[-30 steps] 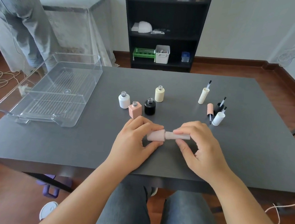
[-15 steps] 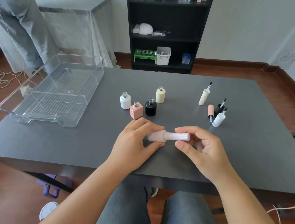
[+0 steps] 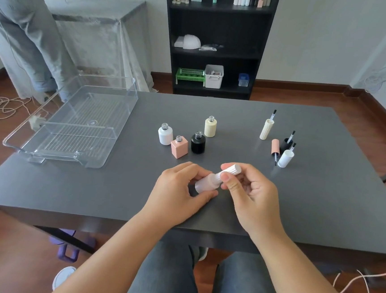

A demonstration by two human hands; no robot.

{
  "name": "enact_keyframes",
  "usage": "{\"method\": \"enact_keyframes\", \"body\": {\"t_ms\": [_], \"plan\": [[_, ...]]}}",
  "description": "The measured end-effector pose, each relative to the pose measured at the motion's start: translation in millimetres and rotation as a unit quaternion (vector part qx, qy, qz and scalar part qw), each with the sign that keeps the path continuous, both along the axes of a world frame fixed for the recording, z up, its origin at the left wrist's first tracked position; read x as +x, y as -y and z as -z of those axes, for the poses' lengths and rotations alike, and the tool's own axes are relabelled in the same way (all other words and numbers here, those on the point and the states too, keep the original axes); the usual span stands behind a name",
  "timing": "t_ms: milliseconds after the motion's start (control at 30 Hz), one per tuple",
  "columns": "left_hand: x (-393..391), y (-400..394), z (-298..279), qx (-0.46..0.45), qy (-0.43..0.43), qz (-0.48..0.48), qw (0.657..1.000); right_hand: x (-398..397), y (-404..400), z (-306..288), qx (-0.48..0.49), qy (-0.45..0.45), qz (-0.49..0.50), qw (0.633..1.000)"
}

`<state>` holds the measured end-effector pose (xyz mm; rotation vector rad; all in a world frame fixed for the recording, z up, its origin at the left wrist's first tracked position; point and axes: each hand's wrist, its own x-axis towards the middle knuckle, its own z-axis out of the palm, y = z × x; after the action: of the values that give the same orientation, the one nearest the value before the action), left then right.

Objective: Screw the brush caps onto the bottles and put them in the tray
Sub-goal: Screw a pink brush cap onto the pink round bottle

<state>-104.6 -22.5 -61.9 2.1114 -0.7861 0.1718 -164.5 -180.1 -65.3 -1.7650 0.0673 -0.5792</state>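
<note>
— Grey table [image 3: 322, 204], and what is being worked on?

— A pale pink bottle [image 3: 207, 183], held tilted just above it. The left hand [image 3: 178, 192] grips its body; the right hand [image 3: 248, 193] pinches the ribbed cap [image 3: 230, 169], which sits on the neck.

— So, screwing?

— Likely the tightening step. Next comes carrying it left to the tray [image 3: 19, 145], which holds nothing.

— And the rest?

— Four open bottles [image 3: 179, 147] stand beyond the hands, four loose caps [image 3: 285, 158] to the right, well apart.

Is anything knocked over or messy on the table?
Yes, one thing: the pink brush cap lies on its side by the black cap and white cap, brush pointing at you, while the other loose caps stand upright. Nothing looks spilled.
</note>
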Motion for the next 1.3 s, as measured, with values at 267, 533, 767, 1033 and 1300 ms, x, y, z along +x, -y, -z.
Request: {"method": "enact_keyframes", "body": {"t_ms": [267,533,767,1033,1300], "plan": [[-3,-3,0,0.004,0.022,-0.047,0.999,4,-7,0,0.010,0.001,0.004,1.000],[1,-9,-1,-0.030,-0.018,-0.074,0.997,3,-2,-4,0.065,-0.004,-0.066,0.996],[19,-52,3,-0.072,-0.093,-0.184,0.976,13,36,-18,-0.015,0.019,0.022,0.999],[44,-80,6,-0.044,-0.116,-0.255,0.959,39,59,-37,-0.044,-0.014,0.058,0.997],[59,-79,6,-0.009,-0.094,-0.286,0.954,47,51,-9,-0.055,-0.085,0.042,0.994]]}}
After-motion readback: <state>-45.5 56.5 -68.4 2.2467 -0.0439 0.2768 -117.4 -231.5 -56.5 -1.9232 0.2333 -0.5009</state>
